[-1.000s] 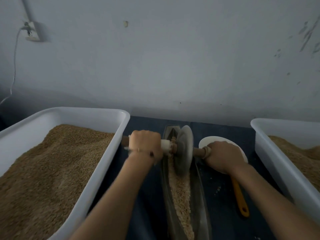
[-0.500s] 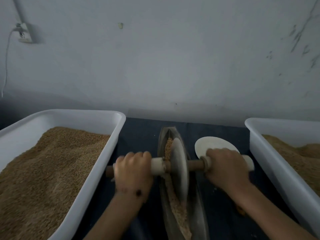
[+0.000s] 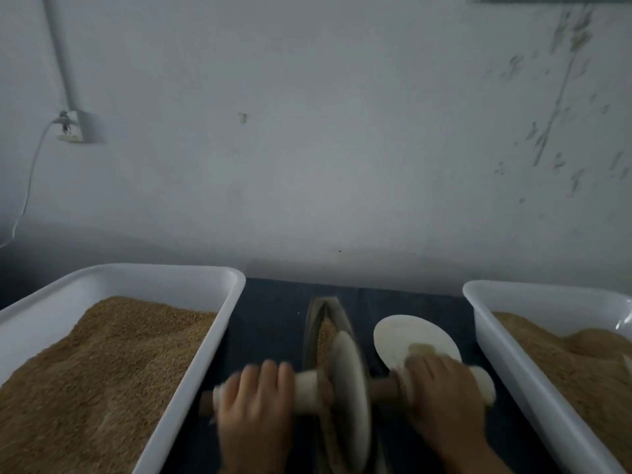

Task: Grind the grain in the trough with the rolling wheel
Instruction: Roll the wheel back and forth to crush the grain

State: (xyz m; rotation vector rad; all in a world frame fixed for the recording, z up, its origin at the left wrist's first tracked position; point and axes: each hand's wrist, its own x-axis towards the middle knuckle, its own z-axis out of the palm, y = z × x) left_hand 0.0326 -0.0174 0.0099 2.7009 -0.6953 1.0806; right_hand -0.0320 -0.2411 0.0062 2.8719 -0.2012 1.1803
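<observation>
A narrow boat-shaped metal trough [image 3: 312,331] lies lengthwise on the dark cloth, with brown grain [image 3: 326,336] showing at its far end. A pale stone rolling wheel [image 3: 352,388] stands upright in the trough near me, on a wooden axle with white grips. My left hand [image 3: 254,410] is closed over the left grip. My right hand [image 3: 441,391] is closed over the right grip. Both hands are motion-blurred. The near part of the trough is hidden below the wheel and frame edge.
A big white tub [image 3: 191,357] heaped with grain stands close on the left. Another white tub [image 3: 502,343] with grain stands on the right. A white round scoop [image 3: 407,336] lies right of the trough, partly under my right hand. A wall rises just behind.
The wheel has rolled from the far end of the trough toward me, both hands still on the axle grips. The camera has tilted up, so more wall shows.
</observation>
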